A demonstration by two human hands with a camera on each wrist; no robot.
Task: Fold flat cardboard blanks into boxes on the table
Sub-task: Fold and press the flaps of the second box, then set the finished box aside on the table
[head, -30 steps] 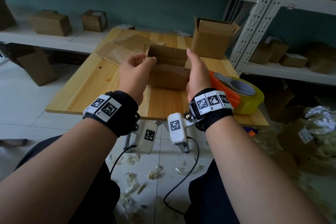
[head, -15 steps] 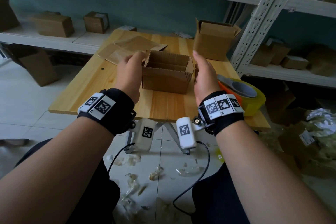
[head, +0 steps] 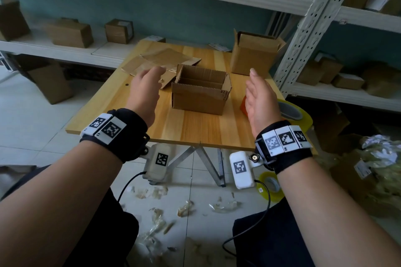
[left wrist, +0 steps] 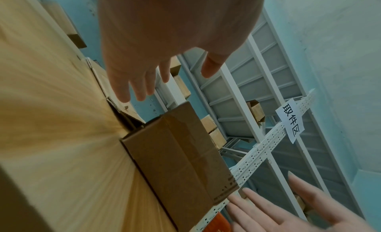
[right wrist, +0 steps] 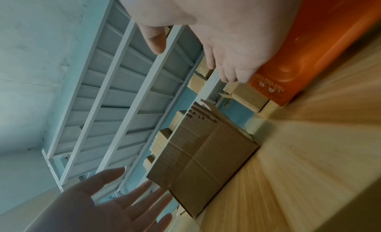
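A folded brown cardboard box (head: pixel 200 97) stands open-topped on the wooden table (head: pixel 195 128), its flaps upright. My left hand (head: pixel 145 91) hovers to its left with fingers straight, a gap away from the box wall. My right hand (head: pixel 258 95) hovers to its right, palm facing the box, fingers straight, holding nothing. The left wrist view shows the box (left wrist: pixel 181 155) below my spread left hand (left wrist: pixel 148 69), and the right wrist view shows the box (right wrist: pixel 204 160) below my right hand (right wrist: pixel 216 44). Flat cardboard blanks (head: pixel 158 60) lie behind the left hand.
A second open box (head: pixel 253 54) stands at the table's back right. An orange tape dispenser (head: pixel 244 104) and a yellow tape roll (head: pixel 293 112) sit by the right edge. A white metal rack post (head: pixel 308 28) rises right of the table. Shelves hold more boxes.
Both hands have let go of the box and moved outward from its sides. The box now stands alone on the table.
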